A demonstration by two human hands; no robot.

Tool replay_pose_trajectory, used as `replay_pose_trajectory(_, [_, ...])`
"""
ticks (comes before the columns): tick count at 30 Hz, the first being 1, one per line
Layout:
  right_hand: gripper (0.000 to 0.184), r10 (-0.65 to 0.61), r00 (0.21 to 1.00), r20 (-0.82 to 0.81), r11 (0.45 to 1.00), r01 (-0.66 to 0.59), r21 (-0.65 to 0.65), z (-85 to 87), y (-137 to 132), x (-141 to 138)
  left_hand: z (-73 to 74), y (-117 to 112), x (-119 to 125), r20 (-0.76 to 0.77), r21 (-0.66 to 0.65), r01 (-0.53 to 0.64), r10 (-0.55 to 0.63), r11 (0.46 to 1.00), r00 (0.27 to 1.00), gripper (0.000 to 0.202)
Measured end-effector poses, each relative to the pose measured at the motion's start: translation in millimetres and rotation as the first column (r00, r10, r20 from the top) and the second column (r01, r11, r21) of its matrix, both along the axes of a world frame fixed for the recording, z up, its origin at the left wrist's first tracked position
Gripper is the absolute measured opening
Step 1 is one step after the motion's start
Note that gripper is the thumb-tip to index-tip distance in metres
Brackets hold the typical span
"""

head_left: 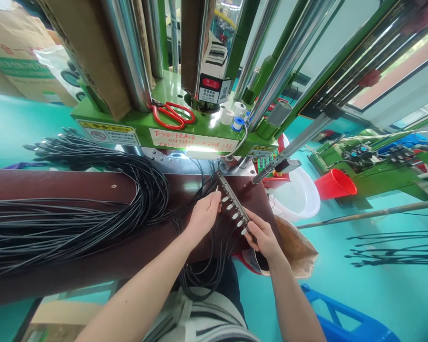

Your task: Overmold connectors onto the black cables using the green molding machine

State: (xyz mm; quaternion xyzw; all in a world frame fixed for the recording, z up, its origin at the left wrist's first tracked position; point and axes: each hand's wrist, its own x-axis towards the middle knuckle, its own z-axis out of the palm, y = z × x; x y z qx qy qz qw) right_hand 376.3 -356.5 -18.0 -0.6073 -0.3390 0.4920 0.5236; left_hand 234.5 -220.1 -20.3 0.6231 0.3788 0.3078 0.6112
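Note:
A long metal fixture bar (231, 202) lies slanted on the dark brown bench (57, 183), with several silver cable plugs seated along it. My right hand (262, 235) is closed on the bar's near end. My left hand (204, 214) pinches a silver plug (217, 189) of a black cable beside the bar's upper part. Thin black cables (203, 270) hang from the bar down toward my lap.
A big bundle of black cables (74, 213) covers the bench's left. Behind stands a green press machine (171, 118) with red scissors (173, 114) and tape rolls (231, 114) on its base. A white bucket (299, 194), red funnel (333, 183) and blue stool (342, 318) sit right.

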Motion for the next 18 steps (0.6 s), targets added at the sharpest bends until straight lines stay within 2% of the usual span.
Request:
replay_pose_trajectory(1, [0.051,-0.002,1.000,-0.023,1.000,0.002,0.009,-1.0,-0.1,1.7,0.5,1.1,-1.6,0.007,-0.020,0.011,-0.011,1.000,1.000,0.043])
replay_pose_trajectory(3, [0.050,0.005,0.998,-0.063,1.000,-0.003,0.024,-2.1,-0.1,4.5,2.0,3.0,-4.4,0.081,-0.167,0.111,-0.098,0.980,0.992,0.046])
replay_pose_trajectory(6, [0.048,0.031,0.995,-0.090,0.999,-0.029,0.030,-1.6,0.1,6.7,5.0,3.9,-6.4,0.289,-0.378,0.330,-0.228,0.865,0.930,0.047])
replay_pose_trajectory(9, [0.046,0.056,0.994,-0.095,0.997,-0.051,0.053,-0.9,-0.3,7.7,7.4,3.8,-6.2,0.401,-0.428,0.409,-0.236,0.806,0.885,0.046])
replay_pose_trajectory(14, [0.046,0.095,0.994,-0.060,0.995,-0.092,0.043,-3.4,-1.1,10.0,7.0,6.4,-6.3,0.426,-0.451,0.423,-0.227,0.786,0.876,0.047])
replay_pose_trajectory(18, [0.049,0.129,0.992,0.013,0.991,-0.130,0.042,-2.1,-1.1,8.5,3.6,8.7,-8.2,0.408,-0.420,0.390,-0.213,0.819,0.888,0.049])
